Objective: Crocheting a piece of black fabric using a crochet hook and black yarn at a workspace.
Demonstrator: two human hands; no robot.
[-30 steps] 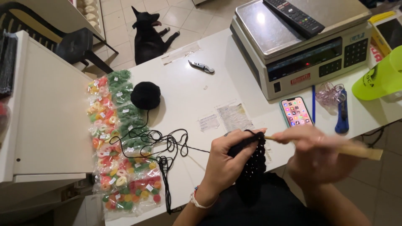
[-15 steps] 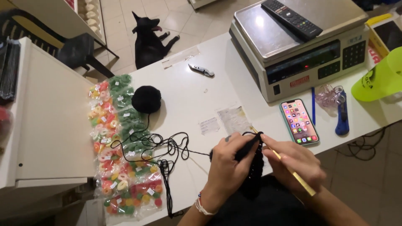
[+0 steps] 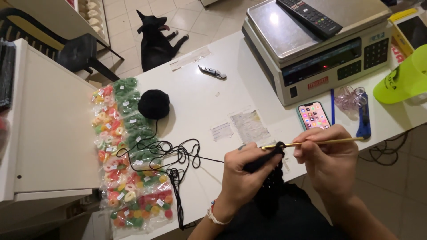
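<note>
We lose the crochet (image 3: pixel 271 186) bottom under our hands; the cap (image 3: pixel 402 80) and box (image 3: pixel 411 31) at the table's (image 3: pixel 213 80) right edge are cut off.

The crochet piece (image 3: pixel 271 178) in my hands is black, as are the yarn ball (image 3: pixel 154 103) and the loose strand (image 3: pixel 178 155). My crochet hook (image 3: pixel 311 143) is golden yellow. The bench (image 3: pixel 213 93) is white. The candy bags (image 3: pixel 129 164) show green, red, orange and yellow rings. The dog (image 3: pixel 155 40) is black. The cap (image 3: pixel 402 82) is lime green. The pen (image 3: pixel 332 106) is blue.
</note>
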